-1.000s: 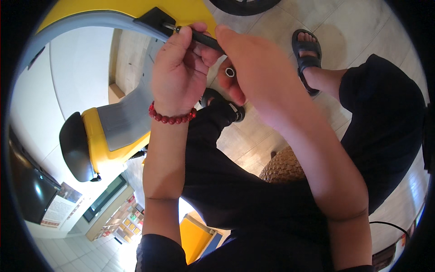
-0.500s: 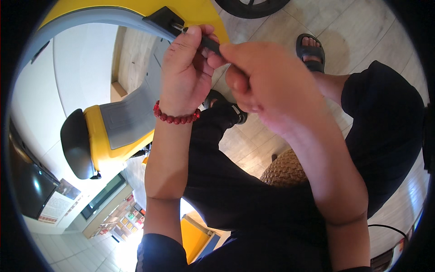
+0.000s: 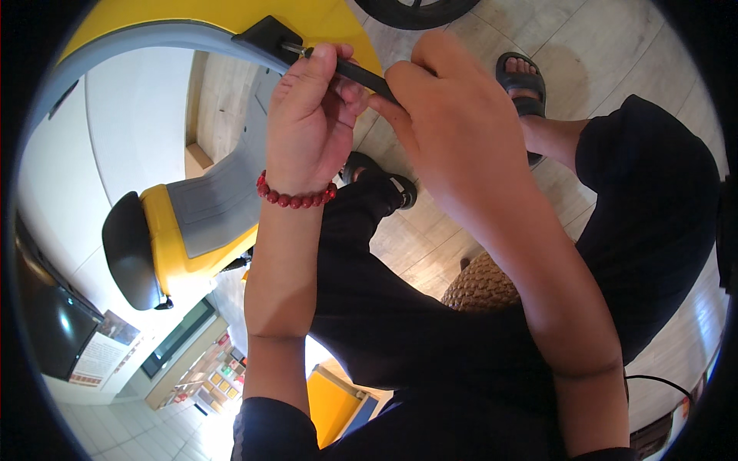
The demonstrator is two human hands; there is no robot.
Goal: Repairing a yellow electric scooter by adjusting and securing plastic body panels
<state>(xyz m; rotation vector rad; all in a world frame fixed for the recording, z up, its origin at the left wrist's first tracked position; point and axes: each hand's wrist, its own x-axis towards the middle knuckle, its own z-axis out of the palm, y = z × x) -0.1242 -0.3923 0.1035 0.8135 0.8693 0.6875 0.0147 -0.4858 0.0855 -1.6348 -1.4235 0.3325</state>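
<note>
Both my hands are on a slim black screwdriver (image 3: 361, 75) with a metal shaft. Its shaft reaches into a black fitting (image 3: 269, 40) on the yellow and grey body (image 3: 184, 14) of what looks like a scooter. My left hand (image 3: 311, 115), with a red bead bracelet (image 3: 296, 201) at its wrist, pinches the front of the handle between thumb and fingers. The rear of the handle is gripped by my right hand (image 3: 457, 104), its back turned up and its fingertips partly hidden. Whether a screw sits at the tip cannot be seen.
A yellow part with a grey panel (image 3: 204, 211) and a black end (image 3: 127, 250) stands at the left. Part of a black wheel (image 3: 419, 14) lies at the top. My sandalled foot (image 3: 524, 84) rests on the tiled floor. A woven seat (image 3: 480, 284) shows between my legs.
My right hand has rolled over around the handle, so its back now faces up and more of the screwdriver shows. The left hand keeps its pinch. The view has shifted slightly.
</note>
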